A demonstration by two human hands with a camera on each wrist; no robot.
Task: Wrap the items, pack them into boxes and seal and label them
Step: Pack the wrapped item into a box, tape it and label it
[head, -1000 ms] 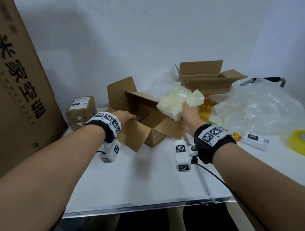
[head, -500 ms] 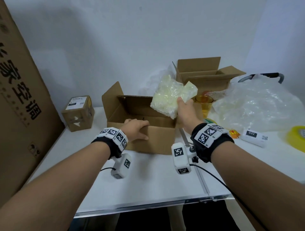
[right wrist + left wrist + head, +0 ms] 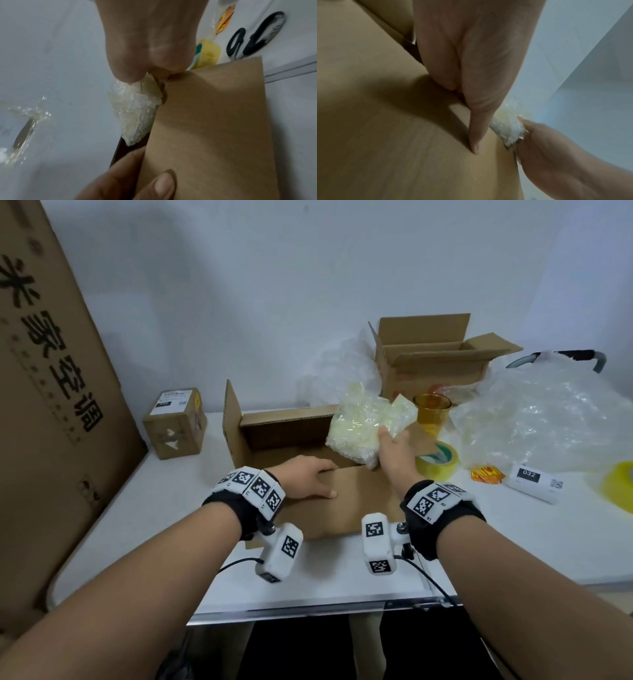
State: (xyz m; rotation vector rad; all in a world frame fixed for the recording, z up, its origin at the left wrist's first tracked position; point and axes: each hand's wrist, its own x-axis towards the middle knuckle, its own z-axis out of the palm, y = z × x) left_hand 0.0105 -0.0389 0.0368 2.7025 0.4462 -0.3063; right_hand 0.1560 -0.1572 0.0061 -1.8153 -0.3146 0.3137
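A tall printed carton point(image 3: 51, 392) leans at the left edge of the white table point(image 3: 164, 508). Heaped clear bubble wrap point(image 3: 534, 419) covers the table's right side, with a second open box point(image 3: 431, 361) at the back wall.

In the middle stands the open cardboard box point(image 3: 325, 501), its flaps up. The left hand point(image 3: 308, 479) grips the near wall at its top edge: the thumb lies flat on the outer face while the fingers curl over the rim. The right hand point(image 3: 397, 453) clasps the bubble-wrapped item point(image 3: 363, 429) and holds it at the box's right rim, its lower end dipping inside the opening, not resting on the floor of the box.

Smaller things lie around: a sealed, labelled small box point(image 3: 174, 422) at the left, an amber glass cup point(image 3: 431, 412) unwrapped behind the bundle, a yellow tape roll point(image 3: 436, 462) just right of the box, another tape roll point(image 3: 620, 484) at the far right, a white label point(image 3: 534, 484), and black-handled scissors point(image 3: 254, 40).

Judging by this, one parcel is finished and this item is wrapped; lowering it in, closing the flaps, taping and labelling remain, as does the cup.
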